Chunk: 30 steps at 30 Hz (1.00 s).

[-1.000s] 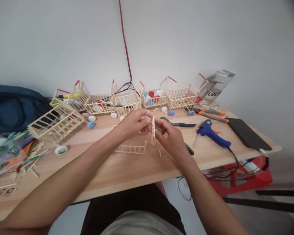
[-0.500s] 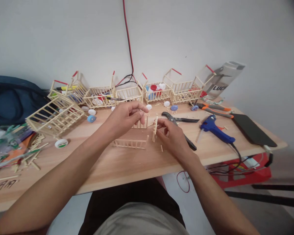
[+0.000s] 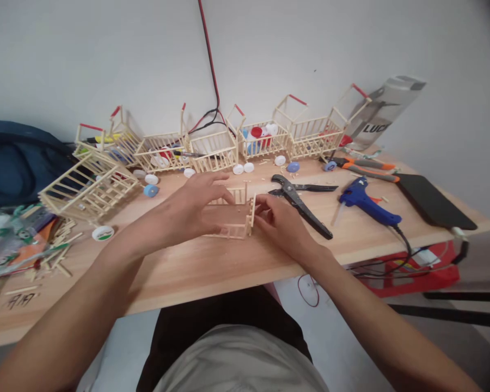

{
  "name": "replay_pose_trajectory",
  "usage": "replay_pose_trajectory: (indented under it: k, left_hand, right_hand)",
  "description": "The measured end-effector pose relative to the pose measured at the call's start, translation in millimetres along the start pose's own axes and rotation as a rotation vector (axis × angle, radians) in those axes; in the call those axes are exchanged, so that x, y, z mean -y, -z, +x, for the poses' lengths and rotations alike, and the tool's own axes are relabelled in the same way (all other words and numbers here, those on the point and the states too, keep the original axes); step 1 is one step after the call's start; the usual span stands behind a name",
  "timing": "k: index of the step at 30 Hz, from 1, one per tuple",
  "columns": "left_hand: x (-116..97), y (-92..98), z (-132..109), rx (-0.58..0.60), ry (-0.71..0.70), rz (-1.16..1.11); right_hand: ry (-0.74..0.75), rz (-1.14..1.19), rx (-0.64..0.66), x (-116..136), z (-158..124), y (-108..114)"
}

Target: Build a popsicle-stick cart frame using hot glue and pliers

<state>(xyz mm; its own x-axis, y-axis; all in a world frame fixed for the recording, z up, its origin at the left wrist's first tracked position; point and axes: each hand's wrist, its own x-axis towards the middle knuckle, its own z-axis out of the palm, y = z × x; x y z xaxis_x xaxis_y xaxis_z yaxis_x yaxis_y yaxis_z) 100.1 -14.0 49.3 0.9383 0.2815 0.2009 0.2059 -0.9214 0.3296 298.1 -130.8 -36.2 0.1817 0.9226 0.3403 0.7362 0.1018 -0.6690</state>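
On the table stands a small frame of pale wooden sticks [image 3: 231,231], with a railed side at the front and another at the back. My left hand [image 3: 188,209] spans its left part, thumb and fingers apart; its fingertips are by the two sides. My right hand [image 3: 278,222] pinches a small stick panel [image 3: 253,211] upright at the frame's right end. The panel appears to touch the ends of the sides.
A row of stick carts [image 3: 212,149] lines the wall. Black cutters [image 3: 302,207], a blue glue gun [image 3: 367,204], orange-handled pliers [image 3: 369,169] and a black phone-like slab [image 3: 435,201] lie right. Loose sticks [image 3: 61,245] and a blue bag [image 3: 20,163] are left.
My left hand has come down and opened around the frame. My right hand has moved the panel left against the frame's end. The view has shifted slightly.
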Motion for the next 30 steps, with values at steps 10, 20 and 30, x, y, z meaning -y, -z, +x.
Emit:
replay_pose_trajectory:
  k: [10,20,30]
  left_hand:
    - [8,-12.7,8,0.156,0.064,0.034]
    - [16,-25.8,4,0.094,0.017,0.044]
    - [20,-32.8,2,0.047,-0.001,0.064]
  right_hand:
    - [0.039,0.006,0.031,0,2,-5]
    - [0.055,0.036,0.057,3,5,-7]
    - [0.023,0.006,0.031,4,7,-8]
